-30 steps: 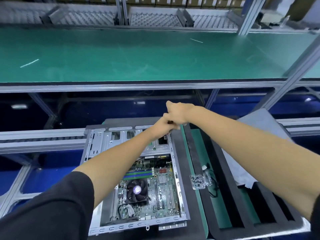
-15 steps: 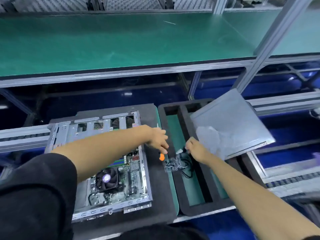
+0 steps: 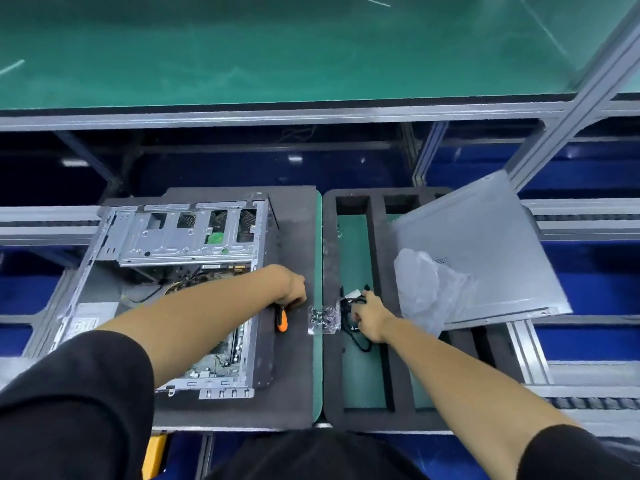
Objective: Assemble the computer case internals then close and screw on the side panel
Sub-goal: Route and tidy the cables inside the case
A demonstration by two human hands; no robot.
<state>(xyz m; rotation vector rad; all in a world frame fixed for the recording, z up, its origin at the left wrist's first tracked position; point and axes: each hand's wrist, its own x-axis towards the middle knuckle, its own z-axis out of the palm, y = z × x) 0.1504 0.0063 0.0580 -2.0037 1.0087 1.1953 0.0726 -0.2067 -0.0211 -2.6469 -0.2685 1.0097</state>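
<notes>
The open computer case [image 3: 166, 244] lies on a dark foam mat [image 3: 294, 237], with its drive cage at the far end and the motherboard partly hidden under my left arm. My left hand [image 3: 291, 289] is just right of the case and grips an orange-and-black screwdriver [image 3: 281, 320]. A clear bag of screws [image 3: 323, 318] lies between my hands. My right hand [image 3: 369, 315] reaches into a slot of the black foam tray [image 3: 379, 209], its fingers curled on a black cable [image 3: 356, 296] with a white tag. The grey side panel [image 3: 491, 244] rests tilted across the tray's right side.
A crumpled clear plastic bag [image 3: 426, 289] lies on the side panel's near corner. A green bench shelf [image 3: 277, 46] runs across the back above aluminium rails [image 3: 45, 216]. An upright frame post [image 3: 571, 109] stands at the right. Something yellow [image 3: 154, 455] sits below the mat's edge.
Both hands have come back from the far edge of the case. The left hand now holds the screwdriver beside the case. The right hand has dropped onto the cable in the tray.
</notes>
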